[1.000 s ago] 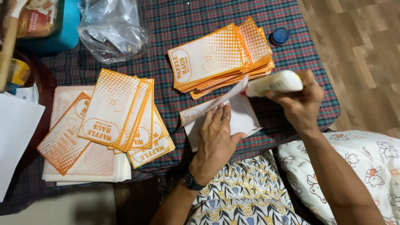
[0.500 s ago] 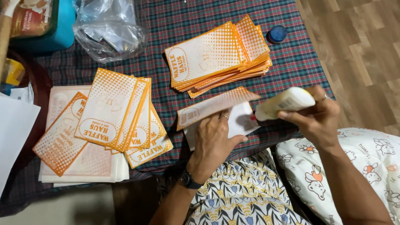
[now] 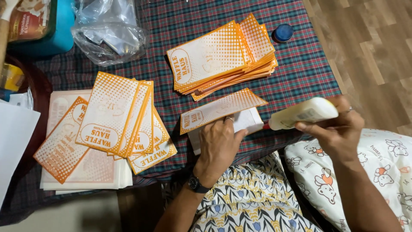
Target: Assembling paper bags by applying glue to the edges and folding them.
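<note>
My left hand [image 3: 219, 148] lies flat on a folded orange-and-white paper bag [image 3: 219, 111] at the near edge of the plaid tablecloth, pressing it down over a white sheet [image 3: 249, 120]. My right hand [image 3: 338, 131] grips a pale glue bottle [image 3: 302, 114] held sideways, its red tip pointing left at the bag's right end. A dark watch sits on my left wrist.
A stack of the same orange bags [image 3: 221, 58] lies behind, a blue cap [image 3: 283, 32] to its right. A fanned pile of bags [image 3: 113, 122] sits at the left on white sheets. Crumpled clear plastic [image 3: 109, 34] and a teal box [image 3: 60, 30] are at the back left. A printed pillow [image 3: 386, 172] is by my right arm.
My right hand has come down and to the right with the glue bottle, away from the top of the bag. The flap of the bag has dropped flatter under my left hand.
</note>
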